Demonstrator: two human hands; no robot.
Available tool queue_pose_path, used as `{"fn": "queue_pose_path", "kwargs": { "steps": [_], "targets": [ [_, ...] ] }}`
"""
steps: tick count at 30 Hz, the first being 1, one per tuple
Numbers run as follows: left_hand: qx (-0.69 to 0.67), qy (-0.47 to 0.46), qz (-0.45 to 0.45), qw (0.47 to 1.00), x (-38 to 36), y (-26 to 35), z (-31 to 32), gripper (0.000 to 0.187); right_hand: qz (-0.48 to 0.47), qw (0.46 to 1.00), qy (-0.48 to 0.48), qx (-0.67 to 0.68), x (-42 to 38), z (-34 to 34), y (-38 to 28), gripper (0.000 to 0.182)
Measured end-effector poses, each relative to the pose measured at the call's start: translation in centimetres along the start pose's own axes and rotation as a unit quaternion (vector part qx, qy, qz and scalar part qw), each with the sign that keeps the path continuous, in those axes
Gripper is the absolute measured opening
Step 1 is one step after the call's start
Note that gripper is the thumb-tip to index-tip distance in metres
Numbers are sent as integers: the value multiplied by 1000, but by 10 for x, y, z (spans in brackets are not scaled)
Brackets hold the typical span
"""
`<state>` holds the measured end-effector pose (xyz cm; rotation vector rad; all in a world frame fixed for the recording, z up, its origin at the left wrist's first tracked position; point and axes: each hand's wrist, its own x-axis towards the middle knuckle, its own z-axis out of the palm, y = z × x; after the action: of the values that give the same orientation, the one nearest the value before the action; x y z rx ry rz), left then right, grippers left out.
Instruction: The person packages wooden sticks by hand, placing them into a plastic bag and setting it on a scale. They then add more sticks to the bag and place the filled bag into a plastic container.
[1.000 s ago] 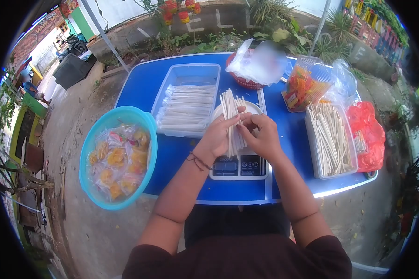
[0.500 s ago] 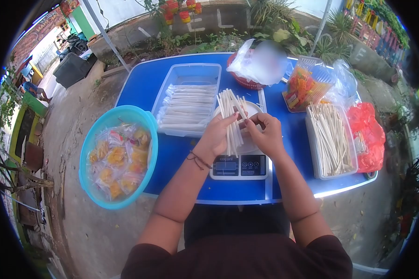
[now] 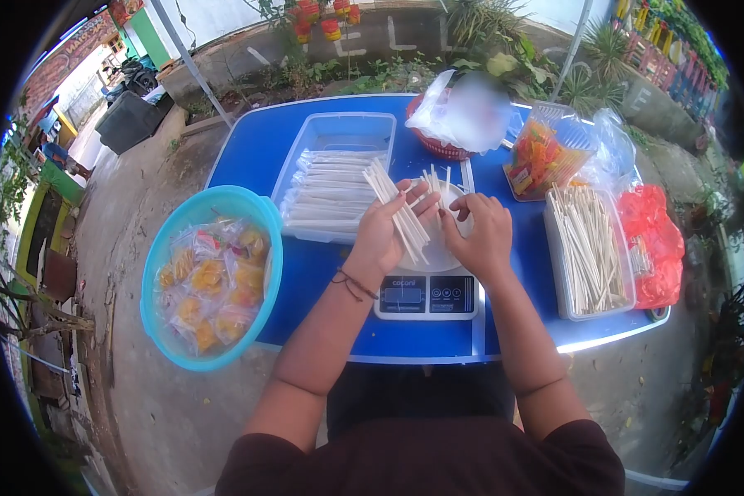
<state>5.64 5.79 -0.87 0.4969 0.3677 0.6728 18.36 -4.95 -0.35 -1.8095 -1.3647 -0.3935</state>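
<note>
My left hand (image 3: 382, 230) holds a bundle of pale sticks (image 3: 398, 217) against its palm, thumb across them and fingers partly spread. To its right is my right hand (image 3: 481, 236), its fingers bent and thumb near the index finger; whether it holds anything is too small to tell. Between the hands, a few more sticks (image 3: 435, 180) stand at a slant over the round white plate (image 3: 448, 258). That plate rests on a white kitchen scale (image 3: 428, 312) with a dark panel.
Wrapped sticks fill a clear tray (image 3: 344, 122) at the left. A turquoise basin (image 3: 150, 289) holds bagged food. Loose sticks lie in a clear box (image 3: 591, 314) beside a red bag (image 3: 655, 269). Behind are a red basket (image 3: 442, 149) and a container of orange packets (image 3: 537, 161).
My left hand has tilted its bundle to the left and opened its fingers somewhat. My right hand has moved slightly right, away from the bundle. Some sticks now stand apart over the plate.
</note>
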Motion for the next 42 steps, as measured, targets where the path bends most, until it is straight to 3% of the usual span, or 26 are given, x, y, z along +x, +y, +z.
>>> {"fn": "queue_pose_path", "kwargs": {
  "steps": [5, 8, 11, 20, 23, 26, 29, 32, 38, 42],
  "targets": [
    [-1, -12, -8, 1000, -2, 4, 1, 27, -123, 982, -41, 139, 5, -10, -3, 25],
    [-24, -21, -26, 999, -3, 7, 2, 28, -215, 957, -77, 178, 8, -18, -11, 36],
    [-27, -27, -44, 998, -3, 8, 2, 29, -241, 951, -72, 181, 7, -15, -14, 47],
    [61, -71, -60, 994, -6, 2, 4, 33, -228, 962, -29, 149, 2, -5, -13, 53],
    [47, -65, -62, 995, -6, 1, 4, 34, -215, 967, -40, 129, -1, -2, -10, 47],
    [65, -41, -40, 996, -7, 4, 7, 35, -99, 969, -117, 194, -3, -13, -18, 42],
    [72, -32, -26, 997, -4, 4, 5, 35, -154, 973, -85, 149, 2, -13, -10, 48],
    [55, -40, -34, 997, -2, 4, 2, 35, -105, 982, -110, 113, -5, -5, -6, 46],
    [82, -65, -54, 993, -4, 3, 2, 33, -57, 951, -171, 253, -3, -2, 5, 25],
    [76, -92, -59, 991, -3, 0, 1, 33, -46, 960, -165, 220, 2, -3, -6, 14]
  ]
}}
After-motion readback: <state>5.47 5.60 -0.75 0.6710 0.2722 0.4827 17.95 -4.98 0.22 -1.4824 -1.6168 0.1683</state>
